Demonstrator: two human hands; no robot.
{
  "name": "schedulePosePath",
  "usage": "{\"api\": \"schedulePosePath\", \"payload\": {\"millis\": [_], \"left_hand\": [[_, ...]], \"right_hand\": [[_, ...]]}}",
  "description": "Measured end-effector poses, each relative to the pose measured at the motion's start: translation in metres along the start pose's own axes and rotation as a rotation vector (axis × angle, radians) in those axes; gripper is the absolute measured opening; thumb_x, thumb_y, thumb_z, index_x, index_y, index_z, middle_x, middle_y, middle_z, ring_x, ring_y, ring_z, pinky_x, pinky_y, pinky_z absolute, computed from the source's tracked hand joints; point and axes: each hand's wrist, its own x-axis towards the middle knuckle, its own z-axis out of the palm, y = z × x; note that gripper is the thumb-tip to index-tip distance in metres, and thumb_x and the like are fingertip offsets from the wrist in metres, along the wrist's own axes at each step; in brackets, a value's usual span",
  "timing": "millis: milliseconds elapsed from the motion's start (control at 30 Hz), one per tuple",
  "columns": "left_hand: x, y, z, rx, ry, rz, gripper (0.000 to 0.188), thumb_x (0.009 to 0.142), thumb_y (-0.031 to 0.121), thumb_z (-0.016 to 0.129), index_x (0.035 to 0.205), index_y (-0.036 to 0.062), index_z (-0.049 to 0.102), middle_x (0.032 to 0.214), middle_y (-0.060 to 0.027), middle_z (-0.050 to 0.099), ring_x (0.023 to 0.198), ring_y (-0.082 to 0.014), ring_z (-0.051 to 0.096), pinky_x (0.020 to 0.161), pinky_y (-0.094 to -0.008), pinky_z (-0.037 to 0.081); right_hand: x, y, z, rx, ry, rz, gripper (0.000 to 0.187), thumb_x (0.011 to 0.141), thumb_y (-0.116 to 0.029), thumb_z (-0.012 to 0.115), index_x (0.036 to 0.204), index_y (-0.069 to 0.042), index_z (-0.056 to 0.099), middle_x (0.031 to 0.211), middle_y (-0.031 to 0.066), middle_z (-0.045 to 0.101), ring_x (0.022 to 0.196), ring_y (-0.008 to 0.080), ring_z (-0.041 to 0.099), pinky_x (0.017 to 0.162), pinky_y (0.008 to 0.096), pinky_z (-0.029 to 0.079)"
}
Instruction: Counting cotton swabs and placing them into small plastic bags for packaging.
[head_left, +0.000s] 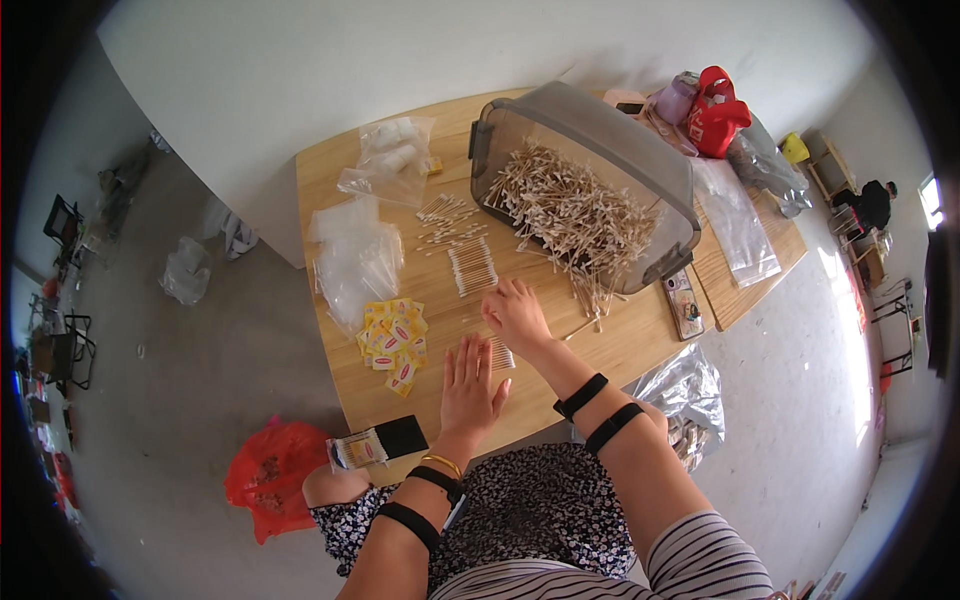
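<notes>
I keep the grey plastic bin (600, 140) tipped on its side in the upper middle of the frame so the wooden-stick cotton swabs (570, 215) spill out onto the surface (640, 340) within reach. Left of it lie small sorted rows of swabs (470, 265), then clear plastic bags (355, 260) and yellow packets (393, 342) at centre left, laid out as separate piles. My left hand (470, 385) lies flat and open, fingers spread, palm down on the surface, grasping nothing. My right hand (516, 315) is loosely curled, knuckles up, resting over a little bunch of swabs (500, 353) just below it; I cannot tell whether its fingers actually pinch any.
</notes>
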Motion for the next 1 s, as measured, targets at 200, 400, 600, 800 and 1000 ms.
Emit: {"api": "schedulePosePath", "payload": {"millis": [200, 400, 600, 800, 1000], "left_hand": [[0.001, 0.001, -0.001, 0.025, -0.026, -0.021, 0.071, 0.100, 0.045, 0.041, 0.152, -0.0010, 0.026, 0.159, -0.0206, 0.022, 0.150, -0.0331, 0.017, 0.123, -0.0506, 0.012], [0.002, 0.003, 0.002, 0.059, -0.056, -0.031, 0.071, 0.100, 0.048, 0.038, 0.152, 0.0009, 0.024, 0.160, -0.0206, 0.018, 0.150, -0.0338, 0.015, 0.122, -0.0510, 0.011], [0.001, 0.003, -0.001, 0.049, -0.078, -0.038, 0.071, 0.100, 0.046, 0.040, 0.152, 0.0003, 0.024, 0.160, -0.0212, 0.017, 0.150, -0.0345, 0.015, 0.122, -0.0520, 0.011], [0.003, 0.004, -0.003, -0.050, -0.011, 0.008, 0.069, 0.098, 0.037, 0.050, 0.149, -0.0015, 0.026, 0.156, -0.0241, 0.024, 0.148, -0.0384, 0.018, 0.121, -0.0537, 0.012], [0.002, 0.002, -0.002, 0.016, -0.005, 0.030, 0.067, 0.097, 0.037, 0.051, 0.147, -0.0018, 0.030, 0.155, -0.0237, 0.027, 0.147, -0.0392, 0.021, 0.121, -0.0551, 0.013]], "right_hand": [[0.012, 0.007, -0.003, 0.091, 0.072, -0.005, 0.012, 0.080, -0.008, 0.064, 0.090, -0.013, 0.069, 0.097, 0.0082, 0.060, 0.099, 0.0305, 0.056, 0.085, 0.0432, 0.046], [0.029, 0.011, 0.008, -0.028, 0.054, -0.019, 0.006, 0.080, -0.009, 0.065, 0.084, -0.012, 0.066, 0.096, 0.0077, 0.058, 0.099, 0.0294, 0.055, 0.085, 0.0424, 0.046], [0.017, 0.003, 0.007, -0.051, 0.018, 0.014, 0.002, 0.079, -0.012, 0.066, 0.079, -0.012, 0.065, 0.097, 0.0067, 0.057, 0.101, 0.0282, 0.054, 0.085, 0.0415, 0.045], [-0.018, -0.004, -0.009, 0.077, -0.082, 0.003, 0.007, 0.082, -0.013, 0.067, 0.088, -0.012, 0.071, 0.098, 0.0063, 0.060, 0.101, 0.0273, 0.055, 0.087, 0.0396, 0.046], [-0.055, -0.005, -0.014, 0.239, 0.094, 0.143, 0.020, 0.089, -0.010, 0.060, 0.106, -0.007, 0.068, 0.109, 0.0107, 0.062, 0.108, 0.0313, 0.056, 0.095, 0.0437, 0.045]]}}
